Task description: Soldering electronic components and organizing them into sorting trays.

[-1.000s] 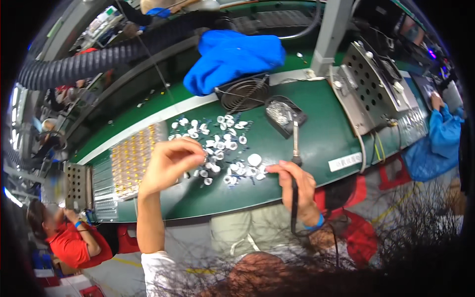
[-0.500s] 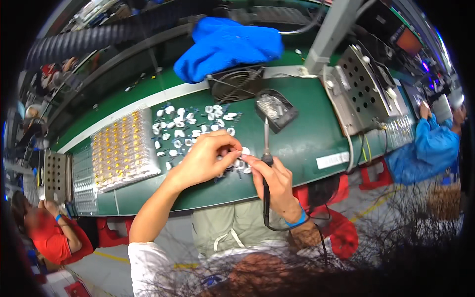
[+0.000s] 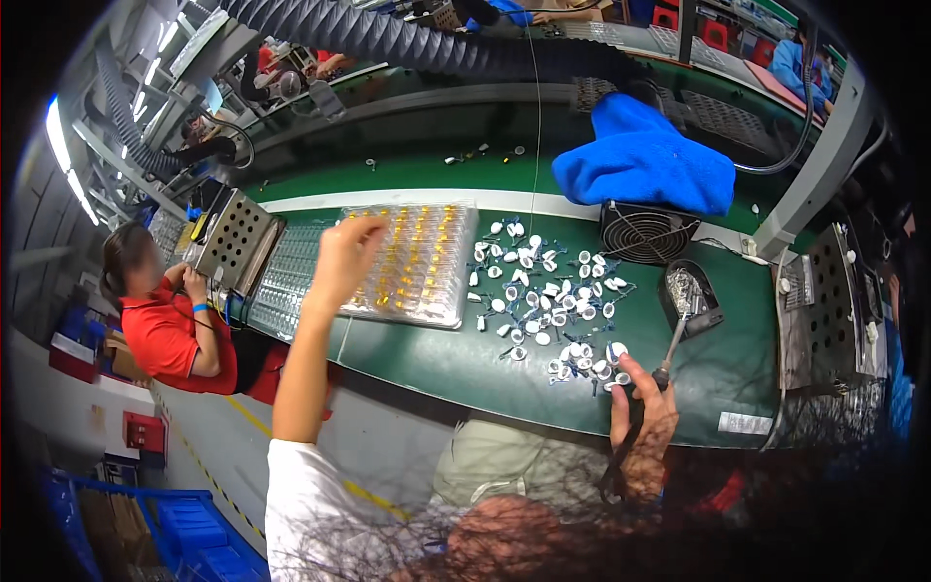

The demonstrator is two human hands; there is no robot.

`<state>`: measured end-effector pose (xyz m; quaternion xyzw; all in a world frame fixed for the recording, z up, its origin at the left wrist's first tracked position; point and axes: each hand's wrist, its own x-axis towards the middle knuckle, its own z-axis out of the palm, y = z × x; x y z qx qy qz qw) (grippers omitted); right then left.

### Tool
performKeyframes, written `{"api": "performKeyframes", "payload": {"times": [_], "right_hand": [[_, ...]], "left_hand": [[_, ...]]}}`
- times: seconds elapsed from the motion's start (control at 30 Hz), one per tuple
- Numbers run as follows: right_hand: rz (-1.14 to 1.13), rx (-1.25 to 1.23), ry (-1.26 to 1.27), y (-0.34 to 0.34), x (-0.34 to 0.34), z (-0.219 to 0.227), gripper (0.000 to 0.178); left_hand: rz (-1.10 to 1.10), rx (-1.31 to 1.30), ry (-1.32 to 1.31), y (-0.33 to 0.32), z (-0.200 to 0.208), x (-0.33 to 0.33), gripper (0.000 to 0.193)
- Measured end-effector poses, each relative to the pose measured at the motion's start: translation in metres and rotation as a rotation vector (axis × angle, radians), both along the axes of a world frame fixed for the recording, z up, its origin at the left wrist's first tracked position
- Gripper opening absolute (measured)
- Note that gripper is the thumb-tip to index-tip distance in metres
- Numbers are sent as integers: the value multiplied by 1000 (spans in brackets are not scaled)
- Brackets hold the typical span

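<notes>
My left hand (image 3: 347, 260) is raised over the left part of a clear plastic tray (image 3: 448, 308) that carries rows of small yellow pieces. Its thumb and fingers are pinched together; what they hold, if anything, is too small to make out. In my right hand (image 3: 648, 412) is a soldering iron (image 3: 663, 374), its metal shaft pointing away from me toward a black dish (image 3: 706, 316) of silvery bits. Right thumb and index finger are beside a white cup-shaped part (image 3: 618, 350), at the edge of a spread of small white parts (image 3: 531, 299) with dark blue wires.
A black fan (image 3: 648, 233) with a blue cloth (image 3: 648, 165) over it stands at the back. Metal boxes with round holes (image 3: 832, 301) flank the green table (image 3: 436, 364). To the left sits a person in red (image 3: 170, 325). A ribbed hose (image 3: 407, 41) crosses above.
My view has turned left. My left hand has left my right hand's side and now is over the tray. The right hand still holds the soldering iron.
</notes>
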<state>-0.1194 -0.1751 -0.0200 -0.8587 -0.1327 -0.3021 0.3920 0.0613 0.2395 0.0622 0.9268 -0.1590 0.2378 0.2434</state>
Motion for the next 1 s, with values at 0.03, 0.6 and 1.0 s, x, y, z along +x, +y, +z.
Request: {"api": "performKeyframes", "payload": {"times": [0.03, 0.6, 1.0], "right_hand": [[-13, -6, 32, 0, -1, -1, 50], [-17, 20, -90, 0, 1, -5, 44], [47, 82, -144, -3, 3, -2, 38]], "left_hand": [[19, 97, -41, 25, 1, 9, 15], [86, 485, -100, 88, -21, 36, 15], [-628, -825, 642, -123, -2, -44, 14]]}}
